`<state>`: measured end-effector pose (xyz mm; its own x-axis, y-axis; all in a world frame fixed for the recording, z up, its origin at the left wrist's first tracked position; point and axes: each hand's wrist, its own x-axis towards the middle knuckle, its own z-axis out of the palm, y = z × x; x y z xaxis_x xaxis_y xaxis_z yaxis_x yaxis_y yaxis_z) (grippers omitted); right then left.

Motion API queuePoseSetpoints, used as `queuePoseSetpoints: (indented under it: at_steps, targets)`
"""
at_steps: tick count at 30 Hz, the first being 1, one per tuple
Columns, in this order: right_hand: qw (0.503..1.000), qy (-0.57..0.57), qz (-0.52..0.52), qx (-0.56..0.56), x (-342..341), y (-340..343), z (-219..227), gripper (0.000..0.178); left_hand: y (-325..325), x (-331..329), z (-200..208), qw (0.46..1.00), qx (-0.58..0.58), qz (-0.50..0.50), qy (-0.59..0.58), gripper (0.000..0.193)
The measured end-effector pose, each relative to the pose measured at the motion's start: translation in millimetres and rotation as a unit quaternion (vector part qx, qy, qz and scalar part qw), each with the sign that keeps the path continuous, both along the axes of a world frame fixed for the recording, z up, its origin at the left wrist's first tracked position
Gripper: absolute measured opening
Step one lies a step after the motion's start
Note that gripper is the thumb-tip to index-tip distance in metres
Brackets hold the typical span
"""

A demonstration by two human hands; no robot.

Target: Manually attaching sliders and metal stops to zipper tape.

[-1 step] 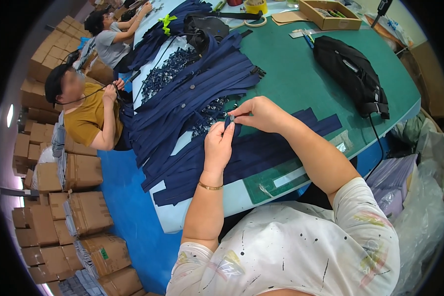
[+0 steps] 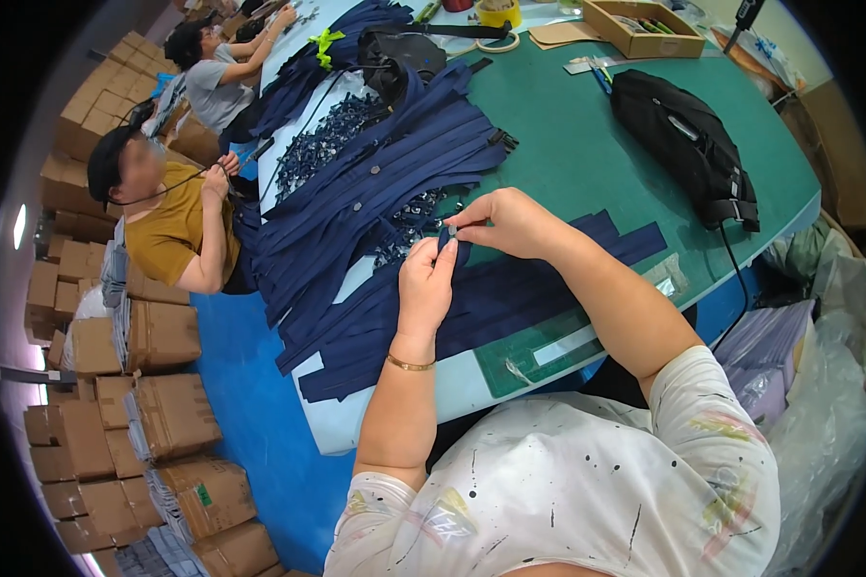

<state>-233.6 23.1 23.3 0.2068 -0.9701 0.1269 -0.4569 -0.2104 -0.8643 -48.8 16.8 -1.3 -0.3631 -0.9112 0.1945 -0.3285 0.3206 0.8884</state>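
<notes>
Above the near part of the table, my left hand (image 2: pixel 427 284) pinches the end of a navy fabric strip (image 2: pixel 463 255) between thumb and fingers. My right hand (image 2: pixel 502 223) meets it from the right, thumb and forefinger closed at a small grey round button (image 2: pixel 452 231) on that strip. Under my hands lie more flat navy strips (image 2: pixel 520 300), side by side. Just beyond is a heap of small navy pieces with shiny metal bits (image 2: pixel 409 227). Farther left, long navy strips (image 2: pixel 346 183) are spread in a thick layer, with two round grey buttons showing on it.
A black bag (image 2: pixel 678 139) with a cord lies at the right on the green mat (image 2: pixel 539 125). A wooden tray (image 2: pixel 642 43) and yellow tape roll (image 2: pixel 497 12) stand at the back. Two people sit along the left side. Stacked cardboard boxes (image 2: pixel 168 413) line the floor there.
</notes>
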Motion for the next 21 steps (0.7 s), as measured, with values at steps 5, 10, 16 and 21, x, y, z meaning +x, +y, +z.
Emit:
queuePoseSetpoints:
  at_steps: [5,10,16,21]
  targets:
    - [0.992,-0.125,0.009,0.006,-2.1,-3.0,-8.5,0.025,0.7,-0.8,3.4,1.0,-0.003,-0.011,-0.001,0.025]
    - [0.995,-0.1,-0.004,-0.006,-4.8,-5.4,-10.8,0.021,-0.6,-0.6,3.2,0.998,-0.021,-0.024,-0.049,0.024]
    - [0.999,-0.053,-0.005,0.01,-1.3,-4.2,-9.0,0.02,-3.0,0.3,-0.3,0.996,-0.079,-0.012,-0.031,0.022]
    - [0.999,-0.021,-0.046,0.016,3.1,-4.1,-9.0,0.02,-5.0,1.2,-4.2,0.992,-0.109,-0.028,-0.056,0.019]
